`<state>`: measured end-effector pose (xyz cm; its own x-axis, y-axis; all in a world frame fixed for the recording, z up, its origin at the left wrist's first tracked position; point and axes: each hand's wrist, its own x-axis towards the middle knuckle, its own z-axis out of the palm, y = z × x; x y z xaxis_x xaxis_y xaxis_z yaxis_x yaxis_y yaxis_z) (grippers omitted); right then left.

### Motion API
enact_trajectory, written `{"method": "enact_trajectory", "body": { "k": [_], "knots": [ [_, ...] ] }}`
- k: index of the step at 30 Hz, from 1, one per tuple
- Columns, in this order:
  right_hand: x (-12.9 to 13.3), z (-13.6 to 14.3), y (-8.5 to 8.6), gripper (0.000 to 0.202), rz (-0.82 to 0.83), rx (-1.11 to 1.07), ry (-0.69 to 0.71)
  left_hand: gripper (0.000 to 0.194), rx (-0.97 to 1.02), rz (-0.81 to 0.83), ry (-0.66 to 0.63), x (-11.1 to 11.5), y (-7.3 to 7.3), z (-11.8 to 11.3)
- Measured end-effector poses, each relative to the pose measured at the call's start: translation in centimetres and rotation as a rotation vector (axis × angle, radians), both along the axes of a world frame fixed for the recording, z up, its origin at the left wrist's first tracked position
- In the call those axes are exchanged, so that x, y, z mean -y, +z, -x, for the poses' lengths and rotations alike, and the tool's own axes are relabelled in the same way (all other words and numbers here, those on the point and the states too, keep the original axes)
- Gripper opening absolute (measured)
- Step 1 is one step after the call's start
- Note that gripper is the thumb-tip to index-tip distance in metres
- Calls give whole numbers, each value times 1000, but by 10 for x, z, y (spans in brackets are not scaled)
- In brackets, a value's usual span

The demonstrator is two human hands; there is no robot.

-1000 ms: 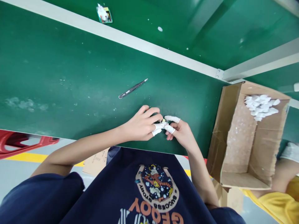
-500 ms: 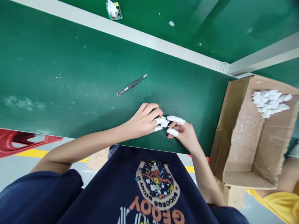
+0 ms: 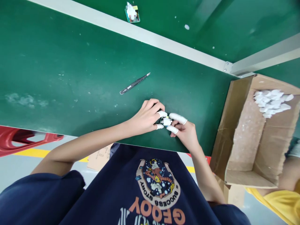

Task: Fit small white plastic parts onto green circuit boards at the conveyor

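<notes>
Tweezers (image 3: 135,83), black with pale tips, lie slantwise on the green table (image 3: 58,62). Beyond the pale metal bar (image 3: 140,32), a second board (image 3: 132,13) bearing a white lump sits on another green surface. Nearer the person, the left hand (image 3: 150,116) has its thumb and forefinger, both in white covers, clamped on the left side of a small circuit board (image 3: 166,121) topped with white material. Covered fingertips of the right hand (image 3: 184,129) stand apart around the circuit board's right end; how firmly they press, I cannot tell. Farther right, an open cardboard box (image 3: 243,140) holds a pile of white pieces (image 3: 270,101). Past it shows a co-worker's yellow clothing (image 3: 281,201).
</notes>
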<state>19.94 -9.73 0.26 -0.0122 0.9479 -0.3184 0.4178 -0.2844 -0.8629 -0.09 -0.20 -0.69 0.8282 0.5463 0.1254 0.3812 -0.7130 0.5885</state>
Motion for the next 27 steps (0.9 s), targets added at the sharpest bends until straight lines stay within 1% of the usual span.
{"method": "enact_trajectory", "body": {
  "k": [2, 3, 6, 9, 15, 19, 22, 24, 27],
  "knots": [
    [0, -3, -1, 55, 22, -66, 18, 21, 4, 6, 2, 1, -2, -1],
    [0, -2, -1, 54, -3, -42, 33, 20, 7, 9, 5, 1, -2, -2],
    [0, 4, -1, 32, -141, 145, 74, 21, 18, 10, 14, 1, -3, -2],
    [-1, 12, 0, 23, -226, 272, 91, 21, 22, 17, 9, 0, -2, -2],
    [-7, 17, 7, 28, -203, 276, 135, 18, 17, 49, 28, 1, -1, -2],
    [-7, 25, 7, 23, -231, 376, 101, 18, 9, 39, 31, 3, 0, -2],
    [-7, 29, 10, 22, -197, 368, 94, 20, 2, 53, 52, 3, 2, -2],
    [-8, 27, 13, 26, -147, 332, 90, 20, -4, 60, 54, 4, 3, -2],
    [-13, 23, 17, 42, -71, 351, 53, 18, 1, 56, 51, 4, 3, -2]
  ]
}}
